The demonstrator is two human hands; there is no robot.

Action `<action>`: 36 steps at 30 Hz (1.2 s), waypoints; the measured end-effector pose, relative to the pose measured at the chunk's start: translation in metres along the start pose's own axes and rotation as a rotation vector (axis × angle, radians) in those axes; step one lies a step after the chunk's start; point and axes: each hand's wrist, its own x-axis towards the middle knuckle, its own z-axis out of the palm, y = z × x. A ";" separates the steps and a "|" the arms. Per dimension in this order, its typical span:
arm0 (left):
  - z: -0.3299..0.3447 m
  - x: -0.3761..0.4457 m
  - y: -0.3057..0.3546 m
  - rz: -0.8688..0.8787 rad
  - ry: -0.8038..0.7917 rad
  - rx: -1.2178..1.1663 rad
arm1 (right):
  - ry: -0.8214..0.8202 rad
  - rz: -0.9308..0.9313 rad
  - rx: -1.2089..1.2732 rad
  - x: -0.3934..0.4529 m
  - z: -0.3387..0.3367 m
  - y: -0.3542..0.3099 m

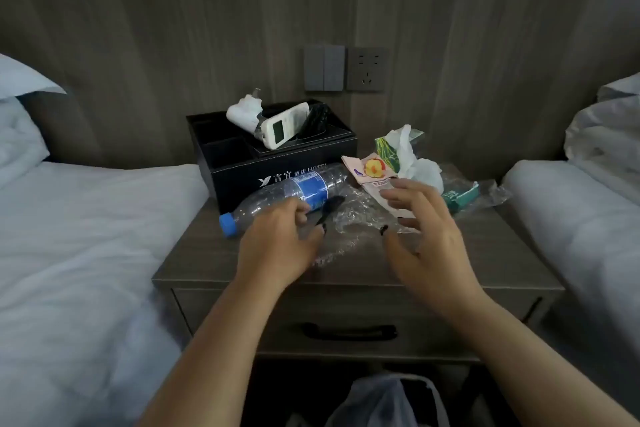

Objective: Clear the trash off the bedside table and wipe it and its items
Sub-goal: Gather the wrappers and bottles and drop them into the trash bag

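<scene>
An empty clear bottle [311, 189] with a blue label and blue cap lies on its side on the wooden bedside table [502, 260]. Crumpled clear plastic wrap [349, 222] lies in front of it. To the right are a paper wrapper with a peach picture [372, 168], a white crumpled tissue [412, 156] and a green packet [460, 196]. My left hand [277, 239] has loosely curled fingers touching the bottle's near side, thumb over the wrap. My right hand [426, 225] hovers with fingers spread over the wrappers, holding nothing.
A black hotel organiser box [242, 163] at the table's back holds a white remote [284, 125] and a white plug [242, 111]. White beds flank the table, left [86, 218] and right [571, 204]. A lined bin [381, 399] stands on the floor below the drawer handle [349, 331].
</scene>
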 end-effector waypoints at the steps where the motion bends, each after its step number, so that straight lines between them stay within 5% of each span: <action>1: 0.001 0.002 -0.004 -0.003 -0.019 0.016 | 0.025 0.022 0.036 0.003 0.001 0.003; 10: -0.004 -0.007 -0.006 0.026 0.105 0.069 | 0.050 -0.022 0.058 -0.015 0.006 0.007; 14: -0.010 -0.029 -0.003 0.025 0.193 -0.229 | 0.067 0.052 0.145 -0.025 0.005 -0.001; 20: 0.002 -0.074 0.016 0.052 0.041 -0.649 | -0.002 0.466 0.773 -0.027 0.003 -0.018; 24: 0.013 -0.096 0.020 0.002 -0.025 -0.825 | -0.081 0.428 0.815 -0.032 0.005 -0.028; 31: 0.017 -0.107 0.002 -0.055 -0.088 -0.652 | -0.079 0.404 0.697 -0.042 -0.008 -0.020; 36: 0.036 -0.113 -0.028 -0.202 -0.349 -0.276 | -0.280 0.385 0.490 -0.063 -0.027 -0.011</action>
